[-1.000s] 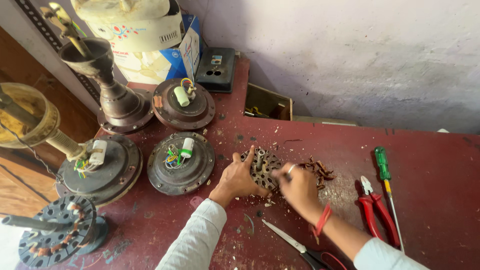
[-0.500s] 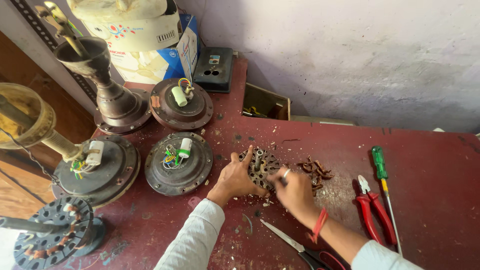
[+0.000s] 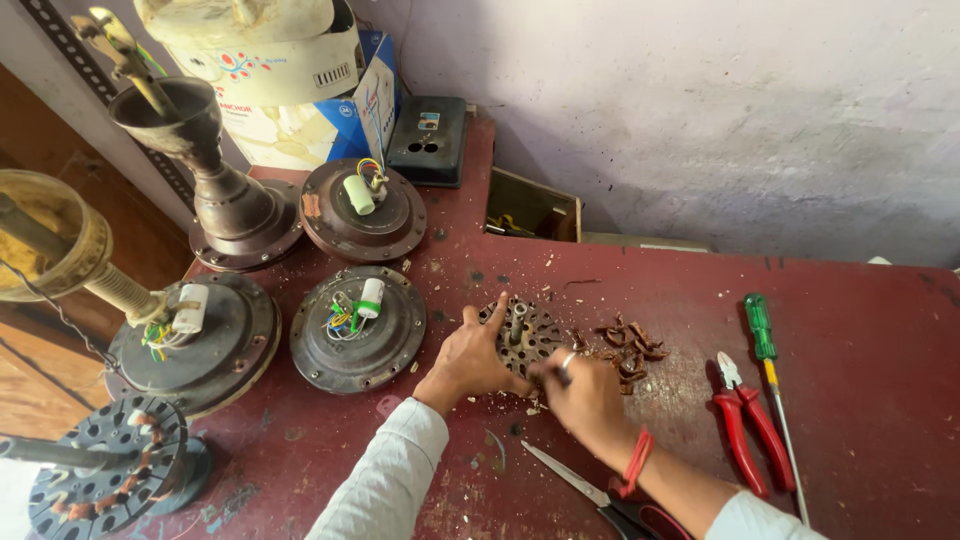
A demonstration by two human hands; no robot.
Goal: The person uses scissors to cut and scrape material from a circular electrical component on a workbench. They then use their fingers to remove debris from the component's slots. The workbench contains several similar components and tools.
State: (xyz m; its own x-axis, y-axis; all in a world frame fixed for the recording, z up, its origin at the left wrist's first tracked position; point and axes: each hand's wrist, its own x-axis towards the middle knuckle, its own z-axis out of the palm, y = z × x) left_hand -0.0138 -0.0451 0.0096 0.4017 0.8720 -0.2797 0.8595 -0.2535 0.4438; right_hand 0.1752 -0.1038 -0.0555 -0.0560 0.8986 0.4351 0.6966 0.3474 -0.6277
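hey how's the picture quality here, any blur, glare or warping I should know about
Head view: soft, even daylight with only faint shadows under the hands; no strong glare on the red table. The small stator core between the left hand and right hand is sharp. Wide-angle warping bends the fan motors at the left edge; slight softness in the corners.

- Workbench: dark red top, scratched and strewn with pale chips, set against a plastered wall.
- Round slotted core: mid-bench, central shaft upright.
- Heap of brown scraps: just right of the core.
- Three round motor housings: rear, middle, left, each with loose wires.
- Red-handled pliers and green-handled screwdriver: right side, side by side.
- Scissors: near front edge, apparently closed.
- Black box: rear corner.
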